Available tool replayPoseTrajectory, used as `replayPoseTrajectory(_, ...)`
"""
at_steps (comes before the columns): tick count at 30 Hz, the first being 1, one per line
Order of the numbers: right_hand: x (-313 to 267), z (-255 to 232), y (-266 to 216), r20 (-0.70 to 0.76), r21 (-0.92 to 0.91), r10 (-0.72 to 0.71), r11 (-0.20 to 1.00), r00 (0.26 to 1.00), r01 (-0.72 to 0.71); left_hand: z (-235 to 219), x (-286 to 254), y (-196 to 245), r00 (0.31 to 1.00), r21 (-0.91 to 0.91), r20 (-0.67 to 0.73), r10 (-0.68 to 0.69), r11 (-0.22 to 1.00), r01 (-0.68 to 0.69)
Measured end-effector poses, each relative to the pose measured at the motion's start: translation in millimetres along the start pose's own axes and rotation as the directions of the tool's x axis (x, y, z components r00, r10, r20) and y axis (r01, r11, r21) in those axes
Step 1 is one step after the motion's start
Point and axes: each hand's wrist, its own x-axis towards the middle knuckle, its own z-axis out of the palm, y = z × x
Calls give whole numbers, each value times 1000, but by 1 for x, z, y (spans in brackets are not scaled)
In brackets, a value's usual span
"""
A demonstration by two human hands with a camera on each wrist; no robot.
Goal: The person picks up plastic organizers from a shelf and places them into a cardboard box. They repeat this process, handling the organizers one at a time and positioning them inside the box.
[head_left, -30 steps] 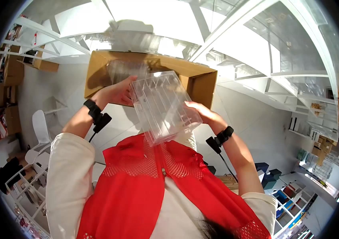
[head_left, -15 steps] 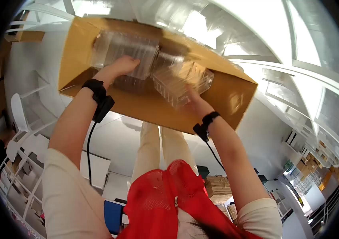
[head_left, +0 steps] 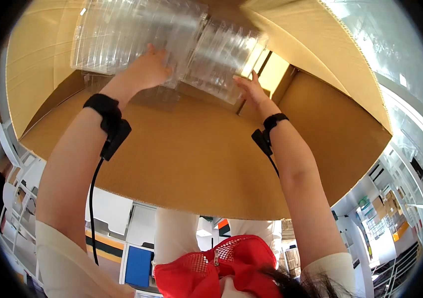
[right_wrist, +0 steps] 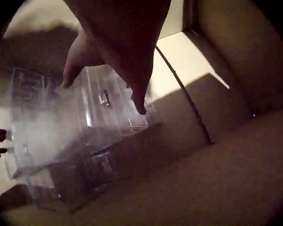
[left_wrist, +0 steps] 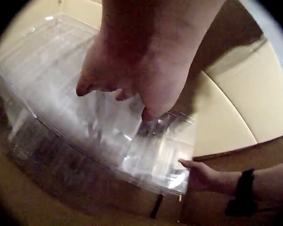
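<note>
In the head view, a large cardboard box (head_left: 196, 164) holds clear plastic cases. The left hand (head_left: 144, 72) lies over the larger group of clear cases (head_left: 117, 37), fingers spread. Its fingertips point down over the clear plastic (left_wrist: 61, 108) in the left wrist view. The right hand (head_left: 255, 93) is at the right end of a clear case (head_left: 219, 54), beside that group. Seen by the right wrist camera, the thumb and a finger of the right hand (right_wrist: 111, 52) spread over this case (right_wrist: 61, 127); firm contact cannot be told.
The box's right inner wall (head_left: 336, 134) and a sunlit patch (head_left: 273, 72) lie right of the cases. Below the near edge are the person's legs, a blue item (head_left: 138, 265) and white furniture (head_left: 109, 211). A white chair (head_left: 10, 144) stands at far left.
The clear case has gone from in front of the chest down into the box, beside the others. Both hands have moved into the box, which now fills more of the head view.
</note>
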Motion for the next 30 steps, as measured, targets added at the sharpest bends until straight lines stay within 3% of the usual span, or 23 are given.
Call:
replayPoseTrajectory(4, 11, -5, -3, 49, 56, 17, 998, 999, -20, 11, -3, 17, 999, 109, -23, -48, 993, 50)
replayPoseTrajectory(5, 19, -5, 3, -33, -2, 6, 1000, 999, -6, 10, -2, 18, 998, 94, -8, -61, 994, 62)
replayPoseTrajectory(8, 18, -2, 5, -42, 72, -7, 997, 999, 10, 11, 1, 18, 998, 54, 18, -65, 996, 64)
replayPoseTrajectory(11, 44, -10, 23, -119, 182, -98, 976, 988, 119, 13, 4, 20, 995, 75, 35, -97, 993, 94)
replayPoseTrajectory(15, 43, -9, 19, -123, 24, -130, 991, 984, 134, 9, -5, 31, 992, 128, 43, -121, 985, 115)
replayPoseTrajectory(17, 34, -5, 0, -163, -45, -93, 995, 982, 86, 2, -2, 18, 996, -42, 78, -31, 999, 34)
replayPoseTrajectory(18, 25, -2, -12, -184, -82, -78, 995, 980, 64, -1, -3, 11, 996, -129, 87, 18, 992, -6)
replayPoseTrajectory(20, -13, 7, -44, -165, -145, -69, 988, 984, 45, -13, -17, 11, 984, -61, 150, 99, 994, -91)
replayPoseTrajectory(22, -41, 6, -65, -177, -207, -81, 977, 981, 44, -25, -41, 15, 988, -6, 103, 111, 994, -111)
replayPoseTrajectory(24, -69, -9, -73, -127, -246, -101, 967, 987, 67, -36, -83, 21, 997, 24, -60, 57, 998, -56)
replayPoseTrajectory(26, -115, -22, -90, -149, -358, -177, 927, 973, 114, -61, -130, 30, 987, 1, -90, 134, 991, -135)
replayPoseTrajectory(28, -185, -24, -108, -72, -88, -148, 986, 986, 142, -84, -176, 30, 973, -59, -114, 201, 976, -208)
replayPoseTrajectory(30, -256, -30, -122, -47, -100, -27, 995, 999, 23, -99, -218, 23, 947, -80, -210, 245, 961, -266)
